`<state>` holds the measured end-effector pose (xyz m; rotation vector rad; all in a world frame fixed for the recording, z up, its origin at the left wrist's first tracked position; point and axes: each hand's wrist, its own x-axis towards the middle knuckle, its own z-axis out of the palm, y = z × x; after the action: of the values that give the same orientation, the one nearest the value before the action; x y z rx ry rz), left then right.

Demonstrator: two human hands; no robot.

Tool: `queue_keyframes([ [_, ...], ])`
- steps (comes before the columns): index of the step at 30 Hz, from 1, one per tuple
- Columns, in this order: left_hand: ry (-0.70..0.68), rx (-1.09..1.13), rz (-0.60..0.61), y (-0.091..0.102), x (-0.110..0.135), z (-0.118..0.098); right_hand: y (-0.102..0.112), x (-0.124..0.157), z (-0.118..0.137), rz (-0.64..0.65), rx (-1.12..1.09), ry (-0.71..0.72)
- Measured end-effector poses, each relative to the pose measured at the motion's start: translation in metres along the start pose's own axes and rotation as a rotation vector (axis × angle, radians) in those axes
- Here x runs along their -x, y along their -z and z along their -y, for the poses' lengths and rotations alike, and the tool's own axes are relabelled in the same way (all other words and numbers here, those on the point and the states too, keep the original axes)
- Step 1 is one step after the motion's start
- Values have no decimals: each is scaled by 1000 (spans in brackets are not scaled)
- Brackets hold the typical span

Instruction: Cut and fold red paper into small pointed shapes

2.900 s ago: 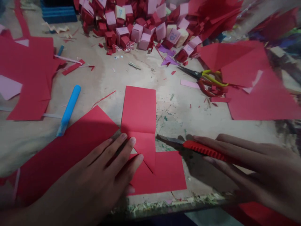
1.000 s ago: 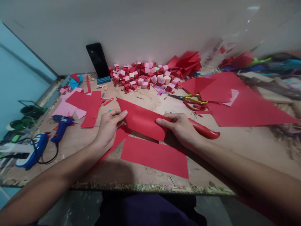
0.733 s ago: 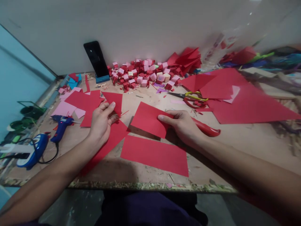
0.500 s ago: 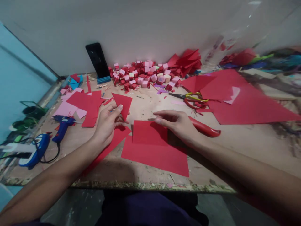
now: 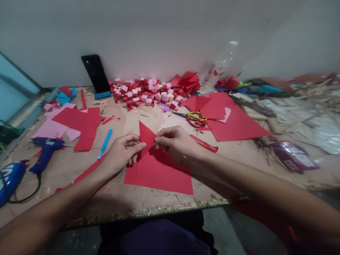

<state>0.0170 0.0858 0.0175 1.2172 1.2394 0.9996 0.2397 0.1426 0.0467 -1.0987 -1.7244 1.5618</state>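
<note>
A small pointed piece of red paper (image 5: 146,136) is held up between both hands. My left hand (image 5: 126,150) pinches its lower left side between thumb and fingers. At its right corner, my right hand (image 5: 175,141) grips it with thumb and forefinger. Below lies a larger red paper sheet (image 5: 162,177), partly shaded and covered by the hands. A blue pen (image 5: 105,143) rests beside my left hand, near a long red paper strip (image 5: 85,172). Just beyond my right wrist is a red-handled tool (image 5: 205,143), its other end hidden.
Yellow-and-red-handled scissors (image 5: 192,117) lie before a heap of small pink and red paper cubes (image 5: 146,92). A phone (image 5: 96,74) stands at the back left. A blue glue gun (image 5: 45,152) lies left; large red sheets (image 5: 233,122) and a purple packet (image 5: 293,156) lie right.
My right hand has moved to the small red paper and now grips its right corner. My left hand has brought that paper over the larger sheet. The camera view has turned right.
</note>
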Motion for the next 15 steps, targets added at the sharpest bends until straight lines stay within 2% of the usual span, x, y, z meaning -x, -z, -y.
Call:
queue_keyframes([
  [2, 1, 46, -25, 1, -1, -1, 14, -8, 4, -62, -20, 1],
  [4, -5, 68, -33, 2, -1, -2, 36, -21, 11, -207, -93, -5],
  [5, -6, 60, -23, 3, 0, -2, 50, -30, 16, -313, -142, -8],
  [7, -9, 24, 13, 3, 0, -2, 81, -50, 25, -618, -262, -49],
  [9, -19, -19, 52, 2, 2, -2, 112, -73, 34, -767, -282, -48],
  [11, -28, -54, 77, 0, 4, -2, 138, -93, 39, -905, -273, -54],
  [15, -10, -80, 95, -2, 7, -4, 172, -126, 41, -1036, -211, -80],
])
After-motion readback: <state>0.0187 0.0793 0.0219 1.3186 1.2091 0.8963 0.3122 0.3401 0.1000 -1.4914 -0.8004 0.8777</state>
